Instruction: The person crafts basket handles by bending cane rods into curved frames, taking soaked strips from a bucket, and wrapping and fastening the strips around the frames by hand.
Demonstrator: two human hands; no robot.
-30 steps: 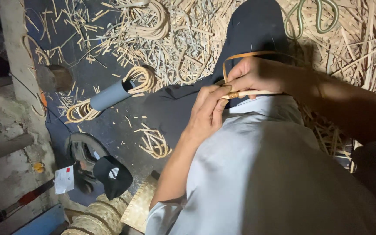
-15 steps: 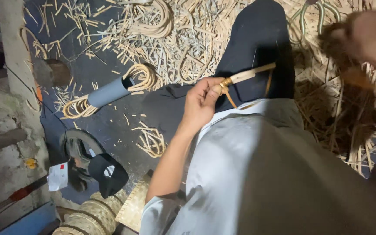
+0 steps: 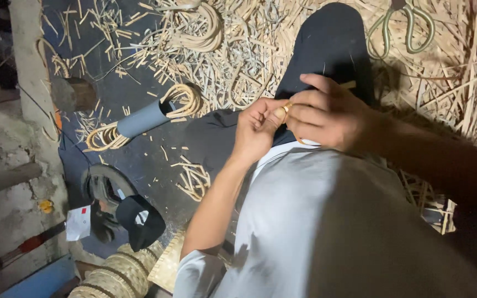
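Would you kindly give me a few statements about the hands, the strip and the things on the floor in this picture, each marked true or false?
1. Both hands meet on a thin cane strip in front of the chest. True.
2. The left hand rests flat on the floor. False: it is raised, with its fingertips pinching the strip.
3. The right hand is closed over the strip from the other side. True.
4. The green-handled shears are in the right hand. False: they lie on the cane scraps at the top of the view.
5. A grey tube with cane coils at its ends lies on the dark mat. True.
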